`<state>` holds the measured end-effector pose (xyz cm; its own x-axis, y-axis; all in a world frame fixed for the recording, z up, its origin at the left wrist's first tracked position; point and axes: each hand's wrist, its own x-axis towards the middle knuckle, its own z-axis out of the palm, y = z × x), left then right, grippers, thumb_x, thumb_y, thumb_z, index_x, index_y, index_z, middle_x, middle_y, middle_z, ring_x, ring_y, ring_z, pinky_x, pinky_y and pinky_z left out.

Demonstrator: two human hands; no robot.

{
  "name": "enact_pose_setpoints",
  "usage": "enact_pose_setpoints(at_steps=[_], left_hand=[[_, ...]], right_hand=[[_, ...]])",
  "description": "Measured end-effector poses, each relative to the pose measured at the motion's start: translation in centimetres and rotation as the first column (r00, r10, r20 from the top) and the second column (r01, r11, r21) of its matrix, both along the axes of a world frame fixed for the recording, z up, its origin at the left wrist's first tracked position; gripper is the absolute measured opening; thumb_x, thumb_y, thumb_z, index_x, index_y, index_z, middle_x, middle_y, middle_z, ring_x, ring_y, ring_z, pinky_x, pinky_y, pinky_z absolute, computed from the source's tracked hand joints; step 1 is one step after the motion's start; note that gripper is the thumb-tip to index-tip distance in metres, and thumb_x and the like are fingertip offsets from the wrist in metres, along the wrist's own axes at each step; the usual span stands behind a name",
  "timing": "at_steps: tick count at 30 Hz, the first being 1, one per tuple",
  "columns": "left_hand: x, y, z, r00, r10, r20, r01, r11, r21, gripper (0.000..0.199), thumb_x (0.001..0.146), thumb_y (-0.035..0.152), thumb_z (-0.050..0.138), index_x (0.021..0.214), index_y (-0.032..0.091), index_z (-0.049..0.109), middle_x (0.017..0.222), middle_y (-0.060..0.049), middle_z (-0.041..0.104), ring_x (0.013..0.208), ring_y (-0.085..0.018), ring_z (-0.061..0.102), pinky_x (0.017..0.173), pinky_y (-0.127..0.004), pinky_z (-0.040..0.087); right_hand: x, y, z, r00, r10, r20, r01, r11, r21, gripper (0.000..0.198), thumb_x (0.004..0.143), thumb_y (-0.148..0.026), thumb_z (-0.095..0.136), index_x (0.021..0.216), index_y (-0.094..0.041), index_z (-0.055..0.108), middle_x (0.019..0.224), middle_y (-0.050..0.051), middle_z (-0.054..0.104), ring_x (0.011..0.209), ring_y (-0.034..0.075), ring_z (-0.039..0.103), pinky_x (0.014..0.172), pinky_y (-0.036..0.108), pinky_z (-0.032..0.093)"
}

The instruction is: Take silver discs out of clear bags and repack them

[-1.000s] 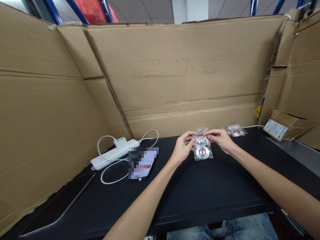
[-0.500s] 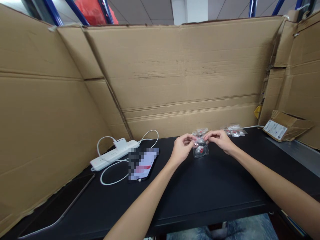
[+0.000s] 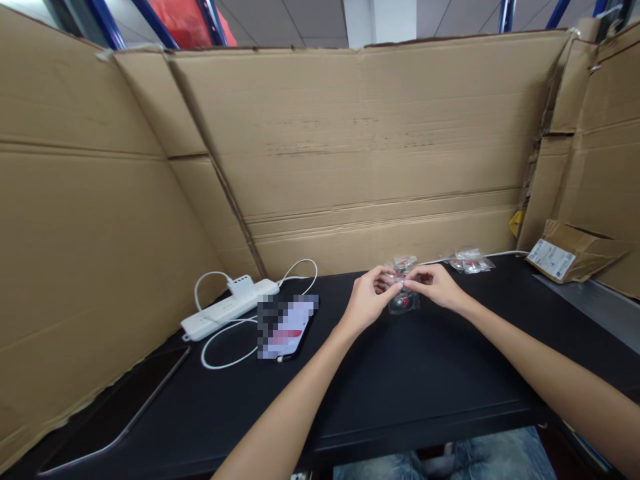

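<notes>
And here my left hand [image 3: 370, 295] and right hand [image 3: 438, 287] come fingertip to fingertip, both pinched on the clear packet [image 3: 406, 304] toward the black table's [image 3: 425, 380] far edge. Light, level pinches suit this slippery film. Fingers cover its middle; I can't quite make out the contents.

My feed lost the middle of the packet [image 3: 405, 305] behind the left hand [image 3: 371, 295] and right hand [image 3: 437, 287]. I couldn't read the tiny label [image 3: 551, 259] on the box [image 3: 589, 252]; pixelation blurred the phone [image 3: 290, 329]; the top edge cropped a red thing [image 3: 183, 23].
</notes>
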<state>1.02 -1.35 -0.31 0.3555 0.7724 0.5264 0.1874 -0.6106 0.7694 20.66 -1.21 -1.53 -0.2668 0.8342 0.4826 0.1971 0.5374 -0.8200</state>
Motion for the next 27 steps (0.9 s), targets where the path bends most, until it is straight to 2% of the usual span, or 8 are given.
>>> enact_pose_setpoints(at_steps=[4,12,17,21,27], left_hand=[[-0.1,-0.1,0.1,0.989,0.016,-0.149,-0.006,0.998,0.063,0.025,0.086,0.037,0.059,0.082,0.015,0.07,0.075,-0.004,0.069,0.069,-0.017,0.062,0.065,-0.026,0.047],[-0.1,-0.7,0.6,0.982,0.031,-0.186,-0.004,0.99,0.143,0.023,0.087,0.032,0.055,0.08,0.015,0.069,0.07,-0.002,0.067,0.064,-0.015,0.057,0.061,-0.023,0.04],[-0.3,-0.8,1.0,0.966,0.066,-0.25,-0.021,0.984,0.179,0.032,0.09,0.036,0.051,0.074,0.016,0.069,0.064,-0.001,0.064,0.059,-0.014,0.053,0.057,-0.024,0.037],[-0.6,-0.6,1.4,0.941,0.072,-0.331,0.009,0.971,0.239,0.037,0.091,0.036,0.05,0.065,0.016,0.067,0.055,0.0,0.059,0.052,-0.013,0.048,0.055,-0.024,0.033],[-0.9,-0.1,2.1,0.92,0.075,-0.386,0.031,0.965,0.259,0.035,0.09,0.035,0.051,0.07,0.016,0.072,0.056,0.0,0.06,0.05,-0.012,0.044,0.053,-0.024,0.03]], right_hand=[[0.0,0.1,-0.1,1.0,-0.002,-0.012,0.002,1.0,0.013,0.027,0.074,-0.044,0.073,0.079,-0.017,0.07,0.076,0.005,0.07,0.069,0.019,0.064,0.068,0.032,0.05],[0.0,-0.2,-0.1,0.994,-0.072,0.085,0.064,0.993,0.096,0.026,0.078,-0.044,0.069,0.082,-0.018,0.072,0.08,0.006,0.072,0.073,0.02,0.065,0.07,0.033,0.051],[0.3,-0.2,0.2,0.987,-0.09,0.135,0.073,0.99,0.123,0.027,0.081,-0.044,0.067,0.082,-0.018,0.075,0.077,0.006,0.072,0.072,0.021,0.065,0.068,0.032,0.051],[0.9,0.1,0.2,0.988,-0.074,0.133,0.061,0.993,0.098,0.028,0.078,-0.045,0.069,0.081,-0.019,0.076,0.074,0.005,0.073,0.068,0.021,0.066,0.063,0.03,0.051],[1.4,0.5,0.5,0.997,-0.004,0.083,0.003,1.0,0.015,0.028,0.075,-0.046,0.072,0.078,-0.018,0.076,0.071,0.005,0.073,0.064,0.021,0.067,0.062,0.032,0.053]])
